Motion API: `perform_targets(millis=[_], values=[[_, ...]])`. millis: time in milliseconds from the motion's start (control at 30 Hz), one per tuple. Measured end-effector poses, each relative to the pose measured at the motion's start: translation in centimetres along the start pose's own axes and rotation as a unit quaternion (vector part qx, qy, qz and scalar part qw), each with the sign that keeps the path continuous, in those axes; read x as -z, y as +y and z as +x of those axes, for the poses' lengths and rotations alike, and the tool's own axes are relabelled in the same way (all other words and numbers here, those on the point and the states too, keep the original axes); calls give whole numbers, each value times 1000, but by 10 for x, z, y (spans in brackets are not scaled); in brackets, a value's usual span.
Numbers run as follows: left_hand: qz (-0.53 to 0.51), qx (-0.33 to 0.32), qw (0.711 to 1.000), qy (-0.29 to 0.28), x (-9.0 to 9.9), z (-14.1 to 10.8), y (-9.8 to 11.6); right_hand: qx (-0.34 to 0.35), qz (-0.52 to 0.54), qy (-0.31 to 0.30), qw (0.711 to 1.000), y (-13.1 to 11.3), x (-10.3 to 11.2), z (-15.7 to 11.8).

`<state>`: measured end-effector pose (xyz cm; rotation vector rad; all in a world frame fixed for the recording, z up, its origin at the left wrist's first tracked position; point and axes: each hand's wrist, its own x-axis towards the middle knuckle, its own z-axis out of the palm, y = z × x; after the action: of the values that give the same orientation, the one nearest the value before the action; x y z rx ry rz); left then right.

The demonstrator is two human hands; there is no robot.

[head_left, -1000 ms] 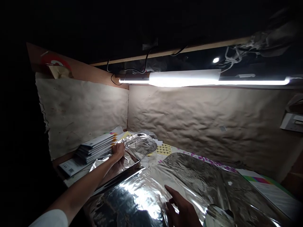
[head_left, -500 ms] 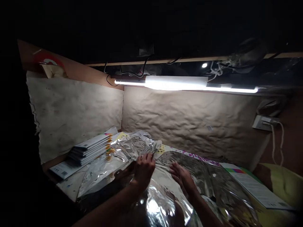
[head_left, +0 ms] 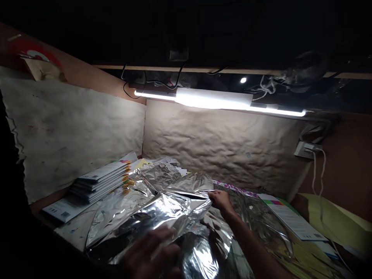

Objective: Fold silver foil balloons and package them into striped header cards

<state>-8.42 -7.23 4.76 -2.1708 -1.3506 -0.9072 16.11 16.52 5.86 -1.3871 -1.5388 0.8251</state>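
Note:
Shiny silver foil (head_left: 171,209) with rounded edges lies crumpled across the table, in overlapping layers. My right hand (head_left: 221,200) is closed, pinching a raised fold of the foil between its thumb and fingers near the middle of the view. Low and close to the camera, my left hand (head_left: 155,252) is over the near part of the foil, smeared by motion. Whether it touches the foil or holds anything cannot be made out.
A stack of printed booklets (head_left: 101,180) stands at the left wall. On the right lie a printed card (head_left: 290,217) and yellow sheets (head_left: 340,217) near a white cable (head_left: 322,182). A lit tube lamp (head_left: 215,99) hangs above the back wall.
My left hand has come off the foil's middle and moved toward me. My right hand, open before, has closed on the foil, which is now pulled up in a fold. The view has turned slightly right.

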Motion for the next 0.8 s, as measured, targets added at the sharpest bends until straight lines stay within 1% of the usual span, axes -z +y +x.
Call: perform_targets(millis=[33, 67, 133, 167, 200, 267, 333, 400, 467, 500, 567, 600, 667, 700, 733, 800], values=[[27, 58, 998, -20, 6, -9, -18, -11, -2, 9, 1000, 9, 13, -4], [53, 98, 993, -49, 8, -18, -34, -22, -6, 17, 1000, 18, 25, -8], [70, 98, 985, -122, 0, -33, -57, -41, -21, 35, 998, 36, 46, -17], [62, 89, 981, -161, -7, -41, -62, -48, -33, 43, 997, 44, 55, -20], [45, 72, 977, -195, -14, -47, -62, -52, -48, 51, 996, 51, 64, -23], [3, 48, 968, -245, -24, -56, -51, -52, -89, 69, 992, 61, 82, -26], [-28, 41, 962, -270, -28, -59, -36, -35, -142, 94, 985, 64, 97, -25], [-39, 48, 955, -289, -28, -59, -26, 5, -199, 119, 973, 61, 104, -23], [-37, 48, 951, -304, -28, -58, -23, 61, -249, 112, 960, 55, 100, -20], [-35, 44, 950, -306, -28, -58, -24, 89, -269, 90, 955, 53, 93, -19], [-30, 40, 956, -289, -31, -61, -28, 132, -305, 12, 943, 52, 74, -15], [-26, 43, 961, -273, -32, -64, -31, 142, -321, -32, 936, 53, 63, -13], [-8, 56, 969, -239, -34, -70, -37, 137, -350, -103, 921, 59, 45, -9], [5, 63, 972, -226, -35, -72, -39, 124, -364, -124, 915, 62, 39, -7], [17, 67, 974, -218, -35, -75, -42, 106, -375, -133, 911, 63, 35, -6], [36, 65, 974, -215, -34, -78, -46, 81, -394, -132, 906, 60, 27, -6]])
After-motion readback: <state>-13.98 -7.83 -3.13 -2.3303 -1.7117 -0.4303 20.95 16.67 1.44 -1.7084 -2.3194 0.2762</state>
